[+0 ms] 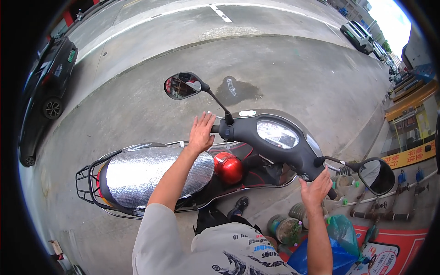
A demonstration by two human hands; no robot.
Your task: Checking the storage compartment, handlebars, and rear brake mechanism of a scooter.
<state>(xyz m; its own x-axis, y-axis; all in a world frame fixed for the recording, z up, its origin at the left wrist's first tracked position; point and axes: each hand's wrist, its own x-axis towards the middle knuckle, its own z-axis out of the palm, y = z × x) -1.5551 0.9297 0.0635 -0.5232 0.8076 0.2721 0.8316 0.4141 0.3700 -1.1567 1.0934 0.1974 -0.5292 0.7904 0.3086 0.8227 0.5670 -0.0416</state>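
Note:
A dark motor scooter (243,125) stands below me with its front to the right. My left hand (202,134) lies over its far handlebar grip (215,129), fingers reaching forward past it toward the brake lever. On the near grip (332,193) my right hand (316,189) is closed, the thumb toward the scooter's middle. Between the grips sits the instrument panel (277,134), bright with glare. Silver quilted foil (137,174) covers the seat. A shiny red helmet (228,168) rests in front of it.
Mirrors (183,86) (376,176) stick out on both sides. Behind the seat is a black rack (85,184). Plant pots (284,229), plastic bags (343,234) and pipes with valves (382,214) stand at the right. A dark car (48,91) is parked left, a white one (357,36) far right.

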